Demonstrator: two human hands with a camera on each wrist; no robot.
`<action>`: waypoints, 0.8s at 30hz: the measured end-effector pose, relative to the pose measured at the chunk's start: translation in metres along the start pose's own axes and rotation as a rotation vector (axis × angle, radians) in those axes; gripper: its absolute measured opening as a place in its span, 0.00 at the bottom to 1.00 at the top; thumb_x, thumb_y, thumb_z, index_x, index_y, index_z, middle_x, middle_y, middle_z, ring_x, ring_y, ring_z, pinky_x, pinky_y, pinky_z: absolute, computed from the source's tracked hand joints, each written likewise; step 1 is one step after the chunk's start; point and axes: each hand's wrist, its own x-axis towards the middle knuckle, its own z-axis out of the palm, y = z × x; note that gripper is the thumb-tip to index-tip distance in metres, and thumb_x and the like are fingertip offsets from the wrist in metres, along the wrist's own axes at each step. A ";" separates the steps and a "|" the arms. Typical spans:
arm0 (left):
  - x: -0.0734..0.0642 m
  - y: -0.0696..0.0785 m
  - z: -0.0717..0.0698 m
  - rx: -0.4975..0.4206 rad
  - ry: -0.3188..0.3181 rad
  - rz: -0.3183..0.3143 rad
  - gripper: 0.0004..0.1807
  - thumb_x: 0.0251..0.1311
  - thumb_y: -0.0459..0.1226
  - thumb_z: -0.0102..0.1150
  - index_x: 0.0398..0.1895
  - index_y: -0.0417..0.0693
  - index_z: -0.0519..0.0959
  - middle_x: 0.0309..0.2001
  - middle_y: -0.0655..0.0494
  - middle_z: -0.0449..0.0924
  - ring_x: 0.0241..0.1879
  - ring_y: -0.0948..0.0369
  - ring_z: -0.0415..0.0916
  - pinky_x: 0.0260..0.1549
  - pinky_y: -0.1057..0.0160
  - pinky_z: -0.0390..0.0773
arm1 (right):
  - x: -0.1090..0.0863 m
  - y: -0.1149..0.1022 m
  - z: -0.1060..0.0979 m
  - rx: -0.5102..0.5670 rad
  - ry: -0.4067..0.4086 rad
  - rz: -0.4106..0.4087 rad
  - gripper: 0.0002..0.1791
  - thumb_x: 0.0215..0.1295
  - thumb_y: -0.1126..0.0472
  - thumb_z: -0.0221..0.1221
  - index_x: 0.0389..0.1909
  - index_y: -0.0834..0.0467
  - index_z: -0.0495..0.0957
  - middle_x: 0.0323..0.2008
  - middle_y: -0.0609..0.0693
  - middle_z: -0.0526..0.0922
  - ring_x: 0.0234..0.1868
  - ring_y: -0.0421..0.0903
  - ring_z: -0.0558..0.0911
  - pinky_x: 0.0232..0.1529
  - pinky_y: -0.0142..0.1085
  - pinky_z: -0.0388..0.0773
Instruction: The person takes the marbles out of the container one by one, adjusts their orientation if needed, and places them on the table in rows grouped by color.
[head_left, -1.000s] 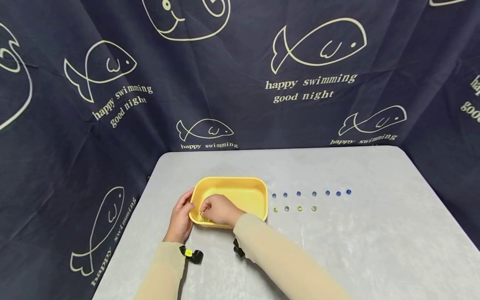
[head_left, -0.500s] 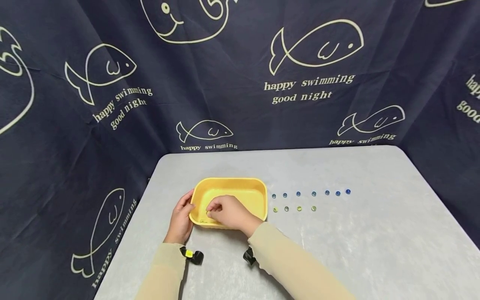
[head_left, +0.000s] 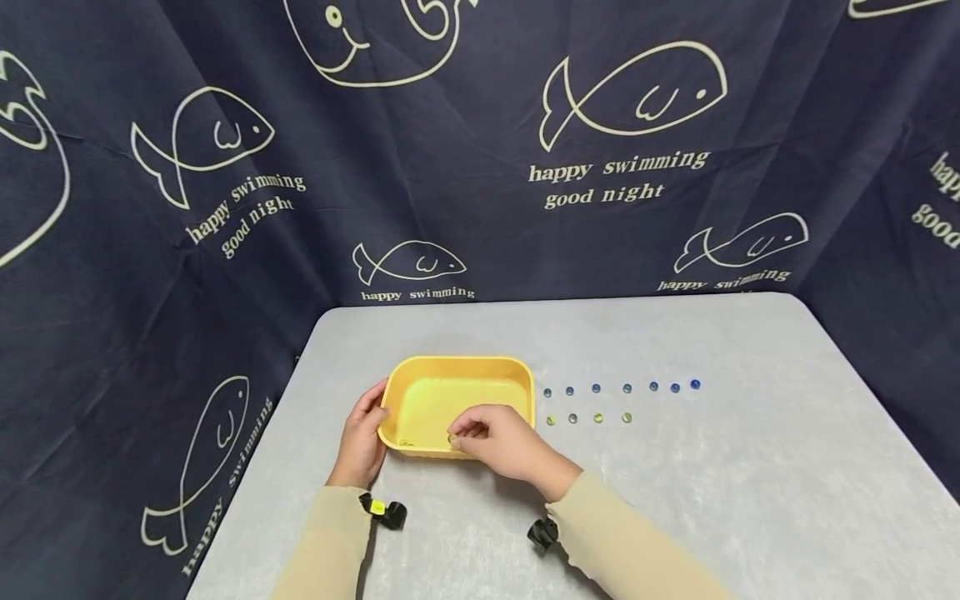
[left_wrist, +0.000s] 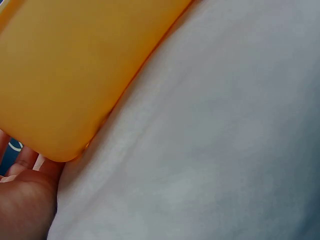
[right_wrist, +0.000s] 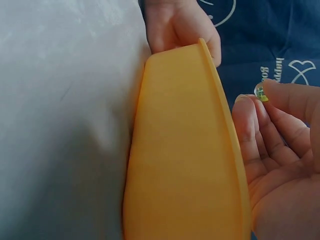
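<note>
My right hand (head_left: 504,437) is over the near side of a yellow plastic tub (head_left: 438,398). Between thumb and fingertips it pinches a clear glass marble with a yellow-green swirl (right_wrist: 260,92), shown best in the right wrist view. My left hand (head_left: 362,437) grips the tub's left end, thumb over the rim and fingers along the outer wall. A few greenish marbles (head_left: 406,443) lie in the tub's near left corner. To the right of the tub, a front row of marbles, yellow-green and greyish (head_left: 597,418), sits on the table.
Behind the front row runs a longer row of blue marbles (head_left: 627,388). Both rows stand on a pale grey table (head_left: 712,475). A dark blue curtain (head_left: 495,208) with fish drawings hangs behind and at the sides.
My right hand has come up from the tub's near left corner with a marble and moved right, toward the near rim. The left hand keeps its place on the tub.
</note>
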 end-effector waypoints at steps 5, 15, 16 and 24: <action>0.000 0.000 -0.002 -0.001 -0.004 0.000 0.30 0.69 0.23 0.43 0.75 0.38 0.65 0.75 0.45 0.61 0.73 0.51 0.60 0.64 0.63 0.74 | -0.015 0.010 -0.015 0.024 0.033 0.003 0.04 0.67 0.62 0.66 0.40 0.55 0.87 0.35 0.42 0.85 0.37 0.41 0.82 0.40 0.34 0.82; -0.001 0.003 -0.001 -0.002 0.001 -0.011 0.30 0.69 0.23 0.44 0.75 0.40 0.66 0.74 0.48 0.63 0.73 0.53 0.61 0.64 0.62 0.74 | -0.045 0.029 -0.060 0.054 0.155 0.041 0.08 0.65 0.64 0.69 0.44 0.60 0.87 0.39 0.49 0.87 0.38 0.45 0.84 0.39 0.34 0.84; -0.001 0.003 -0.001 0.000 -0.004 -0.011 0.30 0.70 0.23 0.44 0.75 0.40 0.66 0.75 0.47 0.62 0.73 0.53 0.61 0.64 0.62 0.73 | -0.048 0.031 -0.064 0.050 0.168 0.048 0.08 0.65 0.64 0.69 0.44 0.60 0.87 0.40 0.50 0.87 0.38 0.45 0.84 0.39 0.34 0.84; -0.002 0.002 -0.001 -0.009 -0.004 -0.018 0.30 0.70 0.23 0.43 0.76 0.39 0.65 0.75 0.48 0.61 0.73 0.54 0.60 0.68 0.58 0.70 | -0.066 0.044 -0.092 0.024 0.267 0.077 0.08 0.65 0.65 0.69 0.44 0.60 0.87 0.43 0.51 0.88 0.39 0.44 0.85 0.42 0.34 0.84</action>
